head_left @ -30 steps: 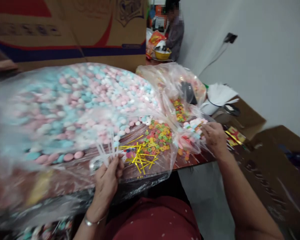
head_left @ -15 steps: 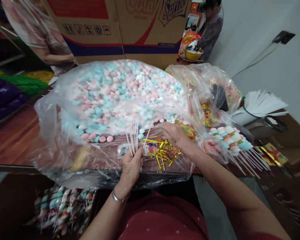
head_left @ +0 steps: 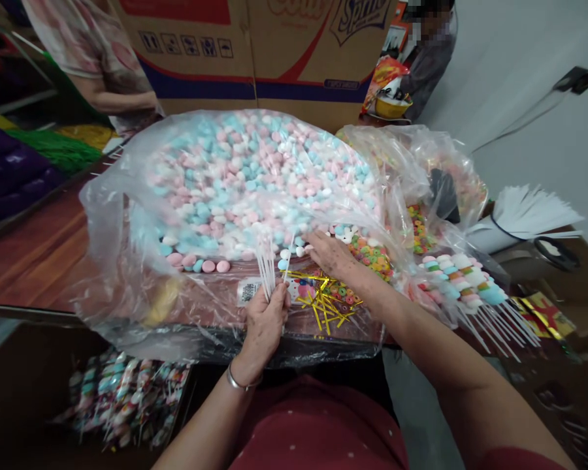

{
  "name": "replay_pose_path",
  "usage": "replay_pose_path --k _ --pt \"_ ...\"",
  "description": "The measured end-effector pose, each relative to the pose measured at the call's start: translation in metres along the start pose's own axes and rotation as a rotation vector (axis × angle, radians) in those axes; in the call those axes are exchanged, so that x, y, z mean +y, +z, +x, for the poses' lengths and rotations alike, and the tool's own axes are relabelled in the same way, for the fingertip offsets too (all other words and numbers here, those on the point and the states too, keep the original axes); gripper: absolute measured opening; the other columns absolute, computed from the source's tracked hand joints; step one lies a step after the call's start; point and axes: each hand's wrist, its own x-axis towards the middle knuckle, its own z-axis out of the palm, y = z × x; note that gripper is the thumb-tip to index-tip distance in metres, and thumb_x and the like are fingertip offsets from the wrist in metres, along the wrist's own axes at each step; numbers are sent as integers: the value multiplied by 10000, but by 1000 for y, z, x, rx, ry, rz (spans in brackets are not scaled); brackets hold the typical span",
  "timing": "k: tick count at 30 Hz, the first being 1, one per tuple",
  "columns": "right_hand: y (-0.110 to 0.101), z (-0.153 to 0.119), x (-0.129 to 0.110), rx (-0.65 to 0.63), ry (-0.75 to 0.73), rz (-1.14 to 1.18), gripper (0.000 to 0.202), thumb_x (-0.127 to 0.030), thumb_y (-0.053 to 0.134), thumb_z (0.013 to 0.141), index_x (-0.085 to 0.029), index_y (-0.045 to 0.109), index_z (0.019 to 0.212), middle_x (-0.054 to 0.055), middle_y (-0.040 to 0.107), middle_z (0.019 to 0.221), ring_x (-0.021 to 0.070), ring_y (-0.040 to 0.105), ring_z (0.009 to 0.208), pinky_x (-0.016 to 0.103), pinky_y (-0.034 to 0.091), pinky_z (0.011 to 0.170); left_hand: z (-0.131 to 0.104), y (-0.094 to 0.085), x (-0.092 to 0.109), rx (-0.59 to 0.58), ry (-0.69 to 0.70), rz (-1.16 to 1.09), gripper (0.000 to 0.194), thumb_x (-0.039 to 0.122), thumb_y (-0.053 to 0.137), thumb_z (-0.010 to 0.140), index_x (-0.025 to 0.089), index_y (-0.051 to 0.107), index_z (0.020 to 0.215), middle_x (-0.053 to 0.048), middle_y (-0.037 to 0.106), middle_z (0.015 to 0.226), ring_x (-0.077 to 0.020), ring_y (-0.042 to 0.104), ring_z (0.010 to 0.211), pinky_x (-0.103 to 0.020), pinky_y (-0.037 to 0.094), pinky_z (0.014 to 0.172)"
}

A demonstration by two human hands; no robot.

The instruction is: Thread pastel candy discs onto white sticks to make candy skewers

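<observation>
My left hand [head_left: 266, 318] is closed around a bunch of thin white sticks [head_left: 265, 264], with one stick tilted apart to the right. Just right of them, my right hand [head_left: 330, 254] reaches to loose marshmallows [head_left: 285, 254] at the mouth of a big clear bag [head_left: 102, 222]; its bent fingertips are on a pale marshmallow there. Pink, blue and white candies fill the bag. Ring-shaped gummies [head_left: 370, 254] lie beside my right hand, and gold twist ties [head_left: 323, 303] are scattered below it. A printed wrapper roll [head_left: 249, 292] lies behind my left hand.
Finished marshmallow skewers [head_left: 463, 277] lie at the right, near a container of white strips [head_left: 524, 212] and a dark-lidded cup [head_left: 551, 254]. Wrapped skewers [head_left: 127, 398] fill a box at lower left. A large carton [head_left: 255, 59] stands behind; two people are beyond the table.
The view has shifted a little, so most things sit further right. My right hand has moved slightly left, its fingertips now on a marshmallow. My left hand still holds the sticks.
</observation>
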Motion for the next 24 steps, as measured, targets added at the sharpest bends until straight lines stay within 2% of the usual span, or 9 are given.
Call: replay_pose_path --k 3,6,9,13,18,24 --pt "-1 1 -2 -45 -87 -75 375 -147 378 980 -235 565 1293 100 598 1194 209 601 1007 301 471 783 -1 0 1 3 -7 27 340 465 657 841 163 542 734 76 459 526 -23 295 383 -147 201 357" --pt "-3 2 0 -127 -147 -114 285 -141 446 958 -226 673 1108 97 615 1149 209 597 1009 292 463 784 -2 0 3 -2 -1 30 323 461 663 834 165 555 769 80 456 525 -29 306 390 -149 219 364" --pt "-6 -5 9 -143 -129 -128 239 -124 494 933 -223 696 1015 91 630 1122 215 577 1047 285 452 801 -2 1 4 -1 -3 20 308 455 674 823 167 570 795 79 466 536 -33 314 395 -153 226 367" --pt "-15 -17 17 -57 -39 -98 252 -114 475 928 -208 678 1045 95 610 1121 203 571 963 276 441 760 -1 2 5 5 2 40 311 463 674 822 166 582 803 78 469 538 -36 319 396 -159 229 369" --pt "-16 -14 -3 -34 -46 -47 299 -113 406 956 -190 681 1044 100 585 1092 176 561 841 270 421 691 -3 4 8 25 -2 50 333 480 682 805 162 586 825 80 461 529 -36 309 385 -162 221 362" --pt "6 -2 -22 -67 -45 -65 263 -167 437 958 -140 653 1106 159 599 1143 236 590 959 309 453 731 -4 2 6 8 20 109 312 473 656 825 170 586 801 76 463 533 -43 322 394 -169 237 373"
